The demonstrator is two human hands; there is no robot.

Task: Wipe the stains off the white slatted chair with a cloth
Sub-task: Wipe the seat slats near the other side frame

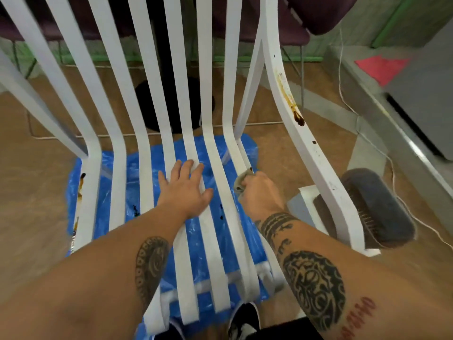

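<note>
The chair point(144, 148) stands on a blue plastic sheet point(107, 173) straight in front of the person, its seat facing them. Its white slats run lengthwise away from the person along the seat, then bend upward past the fingertips into the back.

The left hand point(186, 190) lies palm down on the middle seat slats, its fingers point(193, 168) straight and spread and gripping nothing. The sheet shows through the gaps under them.

The right hand point(259, 192) is clenched round a bunched grey cloth point(241, 182) and presses it on the outer seat slat just right of the left hand's fingers. A small dark smear sits on that slat just beyond the right knuckles.

Further right of that fist and above it, a brown stain point(297, 117) runs down the armrest point(316, 153) to a dark blob. Well left of the left fingers, brown marks point(82, 179) streak the outermost slat. A dark shoe point(245, 320) shows below the seat's front edge.
</note>
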